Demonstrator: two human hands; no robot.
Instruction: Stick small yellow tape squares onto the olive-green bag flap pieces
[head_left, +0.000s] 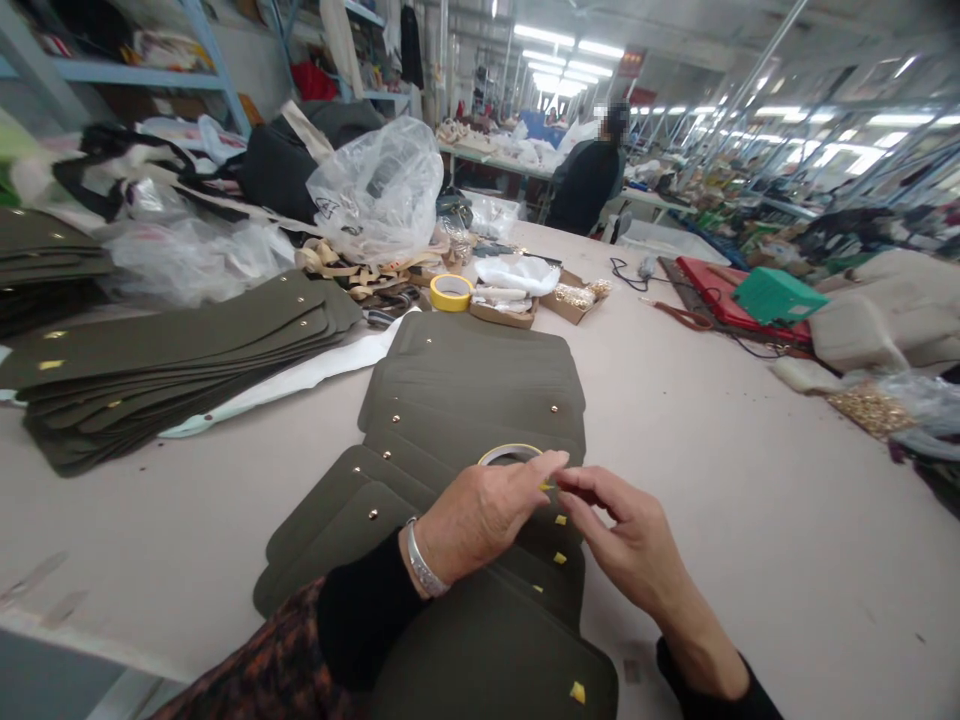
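My left hand [480, 510], with a silver bracelet at the wrist, is closed around a roll of yellow tape [512, 450], whose far rim shows above the fingers. My right hand [626, 530] meets it from the right, thumb and forefinger pinched at a small bit of yellow tape between the fingertips. Below both hands, dark olive panels [480, 375] lie overlapped in a fanned row. Small gold studs [373, 514] dot their left side. Yellow tape bits [560, 558] stick to several panels along the right side.
A stack of similar olive panels [172, 350] lies at left. Another yellow tape roll [451, 292] stands beside small boxes of gold hardware [574, 297]. Plastic bags [382, 185] crowd the back left. At right are a red board [724, 290] and a green box [780, 296]. A person [589, 180] sits farther back.
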